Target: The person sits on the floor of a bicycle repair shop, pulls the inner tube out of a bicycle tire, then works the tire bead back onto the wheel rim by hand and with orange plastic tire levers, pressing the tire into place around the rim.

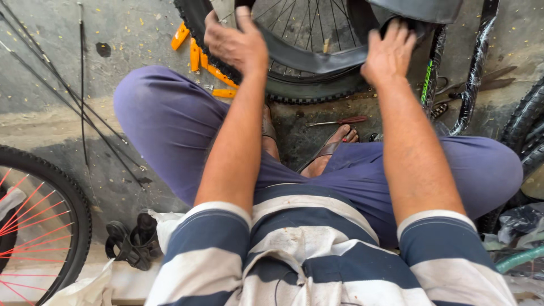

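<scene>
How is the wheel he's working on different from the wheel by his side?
The front wheel has silver spokes; the side wheel has red ones. Both hands, left and right, hold the front wheel's loose tyre, while the side wheel's tyre sits snug, untouched. Both have black knobbly tyres.

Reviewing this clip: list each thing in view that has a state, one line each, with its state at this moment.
left hand: gripping the tyre's edge
right hand: pressing on the inner tube
tyre: on the wheel, one side pulled open
inner tube: limp, partly out of the tyre
orange tyre levers: lying loose on the floor
screwdriver: lying on the floor, untouched
red-spoked wheel: tyre fitted
</scene>
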Demonstrator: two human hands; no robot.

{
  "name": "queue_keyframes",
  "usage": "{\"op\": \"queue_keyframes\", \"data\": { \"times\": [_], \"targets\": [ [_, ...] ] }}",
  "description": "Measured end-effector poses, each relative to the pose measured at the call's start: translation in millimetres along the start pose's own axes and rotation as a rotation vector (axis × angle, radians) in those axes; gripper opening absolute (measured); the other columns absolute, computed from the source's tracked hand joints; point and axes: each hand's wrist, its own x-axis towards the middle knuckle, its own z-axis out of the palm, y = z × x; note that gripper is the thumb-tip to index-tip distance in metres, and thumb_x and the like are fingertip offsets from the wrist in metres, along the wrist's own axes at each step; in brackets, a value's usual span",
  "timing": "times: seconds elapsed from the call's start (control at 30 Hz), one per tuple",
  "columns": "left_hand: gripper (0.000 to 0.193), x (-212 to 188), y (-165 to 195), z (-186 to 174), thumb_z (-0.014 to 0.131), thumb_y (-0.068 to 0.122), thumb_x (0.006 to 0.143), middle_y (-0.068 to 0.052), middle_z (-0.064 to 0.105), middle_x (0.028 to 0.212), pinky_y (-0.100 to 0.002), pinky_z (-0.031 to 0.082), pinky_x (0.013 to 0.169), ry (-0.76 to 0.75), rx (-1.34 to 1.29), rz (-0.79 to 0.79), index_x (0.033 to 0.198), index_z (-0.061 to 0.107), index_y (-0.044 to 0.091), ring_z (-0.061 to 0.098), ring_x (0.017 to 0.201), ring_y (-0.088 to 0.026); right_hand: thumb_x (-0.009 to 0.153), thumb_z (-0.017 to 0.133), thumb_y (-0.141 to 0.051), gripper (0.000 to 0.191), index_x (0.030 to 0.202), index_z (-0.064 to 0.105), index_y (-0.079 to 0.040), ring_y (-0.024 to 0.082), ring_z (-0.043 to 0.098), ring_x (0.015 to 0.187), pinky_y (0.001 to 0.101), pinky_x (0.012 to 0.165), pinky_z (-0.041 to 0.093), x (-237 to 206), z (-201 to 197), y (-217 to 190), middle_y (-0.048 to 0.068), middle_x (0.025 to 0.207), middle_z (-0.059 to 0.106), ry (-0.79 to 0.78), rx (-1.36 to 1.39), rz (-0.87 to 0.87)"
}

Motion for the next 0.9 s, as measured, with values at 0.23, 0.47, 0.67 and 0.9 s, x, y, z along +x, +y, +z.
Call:
{"op": "queue_keyframes", "data": {
  "times": [0.23, 0.47, 0.67, 0.9],
  "targets": [
    [0.050, -109.7, -12.1, -34.5, 0.074, 0.040, 0.083, -0.012, 0.059, 0.112, -0.052, 0.047, 0.098, -1.134, 0.106, 0.774, 0.118, 0.065, 0.006, 0.056, 0.111, -0.033, 0.052, 0.094, -0.034, 0.088, 0.130, 0.064, -0.004, 0.052, 0.041, 0.130, 0.0603, 0.108, 0.030, -0.6, -11.6, -3.6, 0.035, 0.138, 0.047, -0.112, 0.174, -0.060],
    [0.046, -135.8, -44.4, -16.9, 0.065, 0.024, 0.074, -0.009, 0.059, 0.106, -0.046, 0.046, 0.089, -0.724, 0.315, 1.038, 0.115, 0.068, 0.003, 0.055, 0.096, -0.029, 0.073, 0.080, -0.032, 0.041, 0.107, 0.073, -0.010, 0.035, 0.058, 0.110, 0.0493, 0.089, 0.044, -13.8, 1.2, -32.0, 0.016, 0.108, 0.067, -0.157, -0.180, -0.239],
    [0.015, -134.7, -58.0, -17.6, 0.058, 0.019, 0.087, -0.009, 0.058, 0.093, -0.042, 0.041, 0.078, -0.831, 0.322, 1.127, 0.098, 0.065, 0.011, 0.057, 0.090, -0.026, 0.093, 0.068, -0.015, 0.016, 0.109, 0.069, -0.010, 0.033, 0.062, 0.105, 0.0490, 0.086, 0.051, -13.8, 41.6, -20.0, 0.012, 0.104, 0.066, -0.080, 0.104, -0.339],
    [0.008, -131.1, -57.7, -22.0, 0.056, 0.020, 0.091, -0.005, 0.057, 0.081, -0.041, 0.040, 0.078, -0.857, 0.321, 1.286, 0.089, 0.060, 0.013, 0.059, 0.081, -0.023, 0.074, 0.077, -0.023, 0.049, 0.121, 0.068, -0.011, 0.039, 0.063, 0.103, 0.0540, 0.088, 0.047, -6.4, 22.1, -22.4, 0.014, 0.109, 0.069, -0.108, 0.333, -0.384]
  ]
}}
